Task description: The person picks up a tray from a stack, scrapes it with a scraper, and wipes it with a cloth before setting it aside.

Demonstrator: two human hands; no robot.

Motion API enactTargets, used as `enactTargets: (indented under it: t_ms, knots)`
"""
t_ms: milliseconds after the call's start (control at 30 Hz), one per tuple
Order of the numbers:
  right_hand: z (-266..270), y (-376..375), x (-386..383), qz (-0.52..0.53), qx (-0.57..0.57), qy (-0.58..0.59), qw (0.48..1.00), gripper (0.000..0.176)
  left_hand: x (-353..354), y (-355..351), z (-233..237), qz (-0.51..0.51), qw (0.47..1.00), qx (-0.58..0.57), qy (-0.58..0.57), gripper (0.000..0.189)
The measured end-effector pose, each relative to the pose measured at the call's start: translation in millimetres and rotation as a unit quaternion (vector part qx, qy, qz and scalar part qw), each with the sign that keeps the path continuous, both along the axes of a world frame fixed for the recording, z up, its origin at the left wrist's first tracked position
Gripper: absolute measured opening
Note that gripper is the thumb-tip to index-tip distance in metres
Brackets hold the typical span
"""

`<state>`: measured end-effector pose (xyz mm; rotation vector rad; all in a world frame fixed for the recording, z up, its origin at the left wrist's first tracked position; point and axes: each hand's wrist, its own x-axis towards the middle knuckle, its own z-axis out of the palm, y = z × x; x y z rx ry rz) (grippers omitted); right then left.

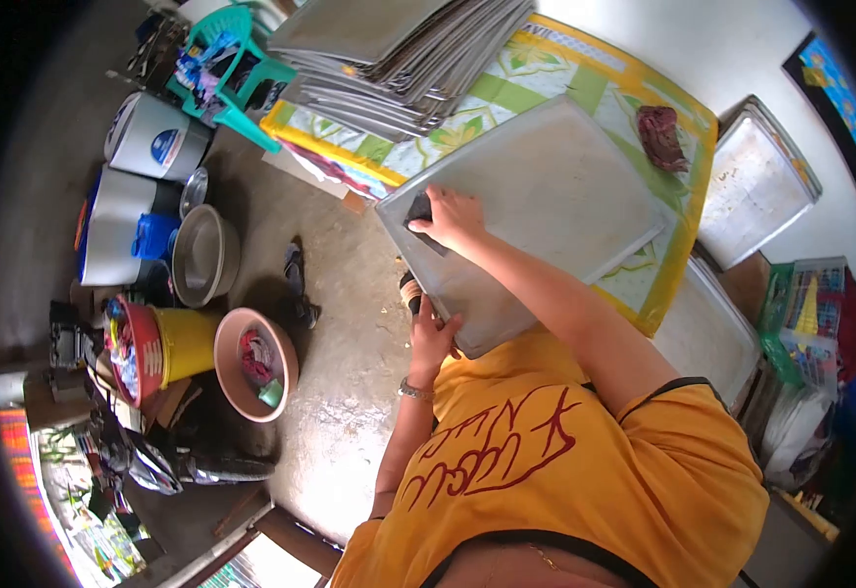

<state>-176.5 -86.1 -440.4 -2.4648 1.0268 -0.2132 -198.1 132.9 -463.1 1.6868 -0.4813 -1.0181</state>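
A large flat grey metal tray [555,186] lies tilted across the table corner, its near end against my yellow shirt. My right hand [455,218] presses a dark scrubbing pad [420,208] onto the tray near its left edge, fingers closed around it. Lower down, my left hand [435,341], with a band at the wrist, grips the tray's near left edge. Part of its fingers is hidden beneath the tray. A crumpled maroon cloth [661,137] rests on the table beyond the tray.
A tall stack of similar trays [389,98] stands on the floral-covered table [536,73]. More trays [756,186] lean at the right wall. On the left floor are a pink basin [224,343], a yellow bucket [188,343] and a grey basin [188,257]. A green chair [227,24] holds clothes.
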Motion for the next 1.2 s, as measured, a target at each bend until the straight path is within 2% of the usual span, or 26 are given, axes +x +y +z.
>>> enactTargets:
  t_ms: [100, 167, 233, 300, 400, 433, 500, 600, 700, 800, 900, 967, 1000, 1100, 1167, 1200]
  knots:
    - [8.0, -20.5, -61.6, -0.048, -0.043, -0.009, 0.998, 0.061, -3.2, -4.1, 9.7, -0.001, 0.999, -0.026, 0.035, 0.069]
    - [-1.2, -70.1, -109.1, -0.146, -0.104, 0.003, 0.984, 0.059, -2.1, -4.4, 16.2, -0.011, 0.999, -0.018, 0.049, 0.073]
    - [21.1, -123.9, -161.8, -0.28, -0.138, 0.01, 0.95, 0.05, -2.9, -1.9, 11.0, -0.009, 0.998, -0.021, 0.05, 0.074]
    - [33.4, -165.2, -208.6, -0.41, -0.197, 0.086, 0.887, 0.052, -1.5, -2.7, 4.0, -0.002, 0.999, -0.026, 0.046, 0.075]
    - [28.4, -146.7, -202.1, -0.34, -0.11, 0.113, 0.927, 0.052, -2.8, -3.1, 0.3, -0.003, 0.999, -0.023, 0.03, 0.075]
    - [16.9, -120.9, -191.3, -0.23, -0.158, 0.082, 0.957, 0.053, -2.0, -4.8, 5.0, -0.013, 1.0, -0.018, 0.017, 0.074]
    - [12.4, -64.7, -169.3, -0.107, -0.208, 0.047, 0.971, 0.047, -3.3, -4.9, 10.7, -0.021, 1.0, -0.008, 0.005, 0.072]
    - [12.4, -102.3, -178.9, -0.172, -0.19, 0.042, 0.966, 0.047, -4.5, -3.3, 7.4, -0.001, 1.0, -0.009, 0.027, 0.077]
    - [4.0, -165.3, -200.8, -0.336, -0.173, 0.011, 0.926, 0.049, -5.2, -3.2, 11.2, -0.016, 1.0, -0.007, 0.017, 0.076]
    - [11.3, -89.0, -156.7, -0.125, -0.194, 0.002, 0.973, 0.053, -9.6, -10.0, 21.8, 0.007, 1.0, 0.022, 0.009, 0.075]
    - [2.7, -69.7, -139.9, -0.046, -0.245, -0.029, 0.968, 0.047, -7.6, -6.1, 18.8, -0.006, 1.0, 0.018, 0.012, 0.075]
    - [-3.6, -144.8, -152.4, -0.22, -0.184, -0.011, 0.958, 0.047, -10.1, -6.2, 23.7, 0.001, 1.0, 0.016, 0.022, 0.076]
    - [12.1, -167.0, -153.3, -0.303, -0.154, -0.003, 0.941, 0.047, -12.1, -8.7, 25.6, 0.007, 1.0, 0.011, 0.027, 0.076]
    - [24.5, -131.0, -125.9, -0.235, -0.127, 0.064, 0.962, 0.046, -10.4, -6.1, 18.2, -0.009, 1.0, 0.025, -0.016, 0.075]
    - [-17.7, -63.2, -95.1, -0.105, -0.255, -0.018, 0.961, 0.045, -8.4, -7.6, 8.1, -0.004, 1.0, 0.027, -0.016, 0.073]
    - [-13.5, -46.3, -91.2, -0.07, -0.222, -0.03, 0.972, 0.045, -8.4, -4.4, 5.5, 0.0, 0.999, 0.033, -0.015, 0.073]
